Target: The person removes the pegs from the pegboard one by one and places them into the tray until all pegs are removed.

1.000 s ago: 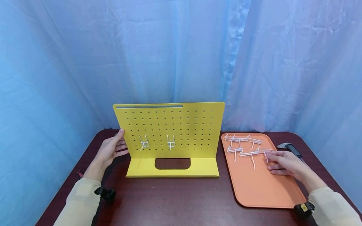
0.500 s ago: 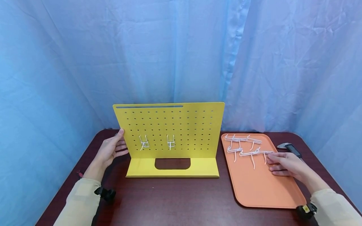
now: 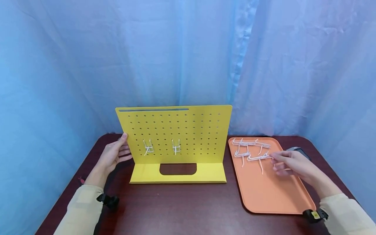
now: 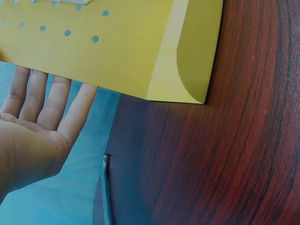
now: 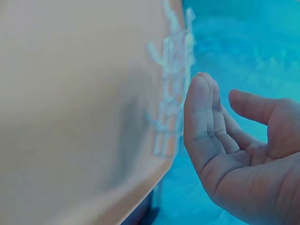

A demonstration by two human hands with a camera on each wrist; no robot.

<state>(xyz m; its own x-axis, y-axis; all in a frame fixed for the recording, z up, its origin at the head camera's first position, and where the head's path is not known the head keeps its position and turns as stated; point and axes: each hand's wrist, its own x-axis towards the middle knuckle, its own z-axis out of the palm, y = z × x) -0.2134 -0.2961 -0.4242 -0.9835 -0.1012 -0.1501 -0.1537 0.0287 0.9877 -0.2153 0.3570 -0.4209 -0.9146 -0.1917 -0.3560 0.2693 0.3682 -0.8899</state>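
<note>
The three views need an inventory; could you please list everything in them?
Table: one, reddish-brown, underneath
Curtain: blue, behind; panel count unclear
Pegboard: one, yellow, mid-table
Mounted hooks: two, white, on the pegboard
Tray: one, orange, right side
Loose hooks: several, white, on the tray, exact count unclear
Caliper: one, silver and dark grey, right of the tray
Small item: one, pink, left table edge
Slim item: one, greyish, left wrist view, possibly the small item
Sleeves: two, cream, bottom corners
Wrist cameras: two, black, by the sleeves
Left hand: one, bare, holding the pegboard's left edge
Right hand: one, bare, at the loose hooks
</note>
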